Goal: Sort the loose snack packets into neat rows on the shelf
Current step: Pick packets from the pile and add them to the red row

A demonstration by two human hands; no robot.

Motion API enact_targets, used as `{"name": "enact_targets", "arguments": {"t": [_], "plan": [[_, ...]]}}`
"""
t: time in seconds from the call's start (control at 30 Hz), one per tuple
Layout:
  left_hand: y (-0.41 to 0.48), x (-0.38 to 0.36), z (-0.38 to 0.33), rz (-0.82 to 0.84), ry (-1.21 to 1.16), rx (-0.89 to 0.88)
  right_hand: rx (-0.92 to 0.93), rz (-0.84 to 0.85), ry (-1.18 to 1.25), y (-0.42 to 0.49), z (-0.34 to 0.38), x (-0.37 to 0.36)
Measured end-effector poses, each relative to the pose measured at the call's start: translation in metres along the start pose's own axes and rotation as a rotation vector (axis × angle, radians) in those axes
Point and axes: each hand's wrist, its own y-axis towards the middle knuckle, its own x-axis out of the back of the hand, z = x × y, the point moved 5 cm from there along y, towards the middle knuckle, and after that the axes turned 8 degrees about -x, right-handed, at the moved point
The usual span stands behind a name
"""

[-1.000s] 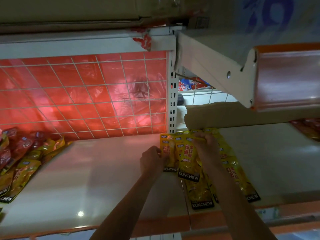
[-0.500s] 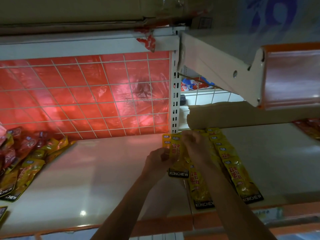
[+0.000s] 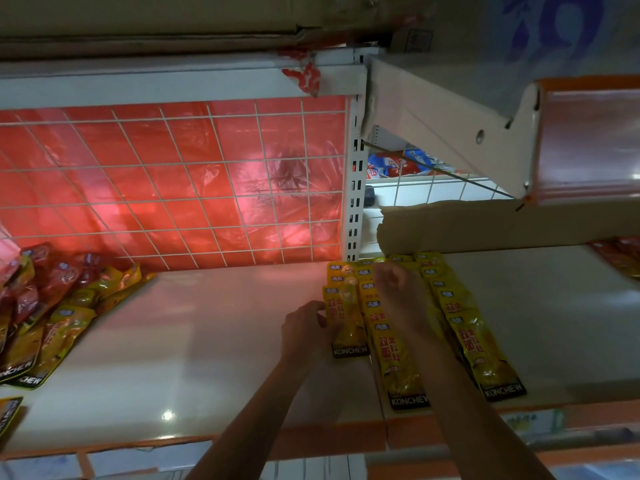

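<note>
1. The yellow KONCHEW packets (image 3: 398, 358) lie in three overlapping rows at the right of the white shelf (image 3: 207, 341), running from its near edge to the far wire grid (image 3: 173, 188). The loose pile (image 3: 52, 306) of red and yellow packets sits at the far left, well apart.
2. My left hand (image 3: 304, 327) has its fingers curled, pinching the left edge of the near packet (image 3: 348, 336) in the left row.
3. My right hand (image 3: 393, 282) is curled over the far end of the middle row. I cannot tell whether it pinches anything.
4. I judge these pouches light, thin and limp. Their glossy film will likely slide on the shelf and on each other. I would take them by a flat sealed edge or the black bottom band.
5. The shelf is smooth and reflective. The grid is thin white wire over a crinkled red plastic sheet (image 3: 277, 174). Torn cardboard (image 3: 485, 225) lies far right.
</note>
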Motion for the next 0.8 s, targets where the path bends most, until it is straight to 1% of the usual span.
{"name": "enact_targets", "arguments": {"t": [0.2, 0.4, 0.57, 0.7, 0.8], "plan": [[0.001, -0.003, -0.002, 0.048, 0.18, -0.035, 0.004, 0.009, -0.009, -0.004, 0.002, -0.001], [0.001, -0.005, -0.005, 0.148, 0.199, -0.079, 0.005, 0.032, -0.013, -0.006, 0.004, -0.008], [0.002, -0.005, -0.005, 0.17, 0.226, -0.09, -0.005, 0.042, -0.015, -0.004, 0.005, -0.01], [0.003, 0.003, -0.004, 0.11, 0.237, -0.085, 0.013, 0.039, -0.032, -0.007, 0.013, -0.016], [0.005, 0.015, 0.006, 0.032, 0.251, -0.071, 0.055, 0.083, -0.079, -0.011, 0.021, -0.034]]}}
